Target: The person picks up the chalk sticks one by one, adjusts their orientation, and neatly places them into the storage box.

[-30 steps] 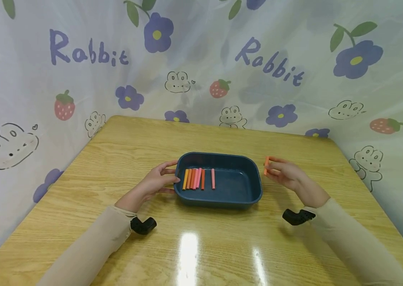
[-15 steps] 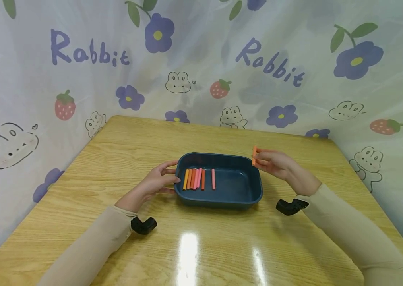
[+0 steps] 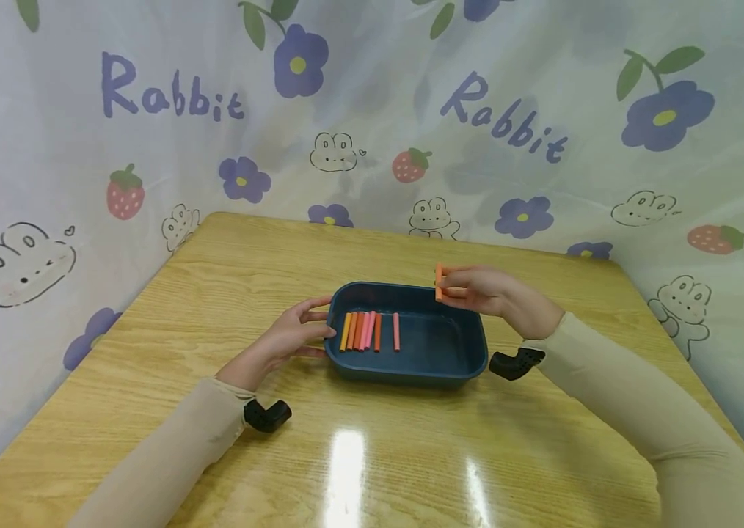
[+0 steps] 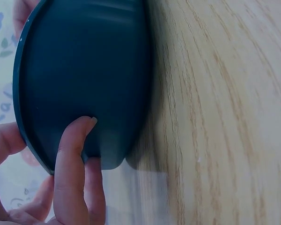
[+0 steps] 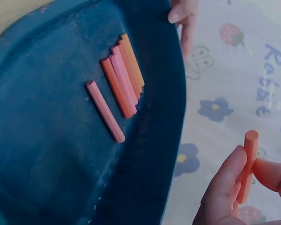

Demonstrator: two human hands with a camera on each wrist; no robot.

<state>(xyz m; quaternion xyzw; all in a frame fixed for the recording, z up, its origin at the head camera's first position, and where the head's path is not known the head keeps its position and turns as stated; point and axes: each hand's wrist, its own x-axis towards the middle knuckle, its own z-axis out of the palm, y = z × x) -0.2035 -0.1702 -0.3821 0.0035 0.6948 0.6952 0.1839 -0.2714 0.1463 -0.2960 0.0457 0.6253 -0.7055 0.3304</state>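
Observation:
In the head view my right hand (image 3: pixel 491 288) pinches an orange chalk stick (image 3: pixel 439 284) between thumb and fingers, above the far rim of a dark blue tray (image 3: pixel 405 375). The right wrist view shows this stick (image 5: pixel 248 164) nearly upright, its top end free. My left hand (image 3: pixel 291 335) grips the tray's left end, thumb on the rim and fingers against the outer wall; the left wrist view shows the fingers (image 4: pixel 70 173) on that wall. Inside the tray's left half, several yellow, orange, red and pink chalk sticks (image 3: pixel 360 331) lie side by side. A pale pink stick (image 3: pixel 396 332) lies apart, right of them.
The tray stands on a wooden table (image 3: pixel 266 257), near its middle. A white curtain (image 3: pixel 372 95) printed with rabbits, flowers and strawberries hangs behind and along the sides. A black wrist mount (image 3: pixel 516 364) sits below each hand.
My right hand has carried the orange chalk stick leftward and slightly up, from right of the tray to over its far rim. The left hand and the sticks in the tray have stayed put.

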